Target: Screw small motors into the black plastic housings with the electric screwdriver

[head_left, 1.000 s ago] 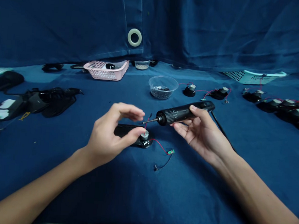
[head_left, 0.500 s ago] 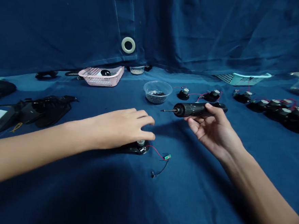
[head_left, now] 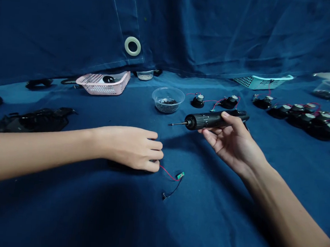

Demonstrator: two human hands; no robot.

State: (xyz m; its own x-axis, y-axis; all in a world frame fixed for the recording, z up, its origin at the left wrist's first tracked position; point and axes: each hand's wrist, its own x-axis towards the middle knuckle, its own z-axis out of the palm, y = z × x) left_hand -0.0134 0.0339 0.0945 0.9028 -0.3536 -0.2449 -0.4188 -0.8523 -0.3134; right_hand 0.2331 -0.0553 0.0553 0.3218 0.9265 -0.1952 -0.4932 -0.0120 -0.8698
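My right hand [head_left: 231,143] is wrapped round a black electric screwdriver [head_left: 207,121], held level above the cloth with its bit pointing left. My left hand [head_left: 132,147] is lowered, back up and fingers curled down, over a black plastic part with a small silver motor that it now hides almost wholly. From under the fingers a red wire [head_left: 168,173] runs to a small green circuit board [head_left: 180,175]. A black wire [head_left: 174,189] leads on from the board to a small dark end piece [head_left: 164,195] lying on the cloth.
Behind the hands stands a clear bowl [head_left: 167,105] of small dark screws. A pink basket [head_left: 102,88] is at back left, a turquoise basket [head_left: 269,83] at back right. Several black parts with motors [head_left: 308,119] sit on the right; dark plastic pieces [head_left: 41,119] lie left.
My left hand has come down and its fingers have curled over the black part with the motor. The screwdriver stays in my right hand. The view has shifted slightly.
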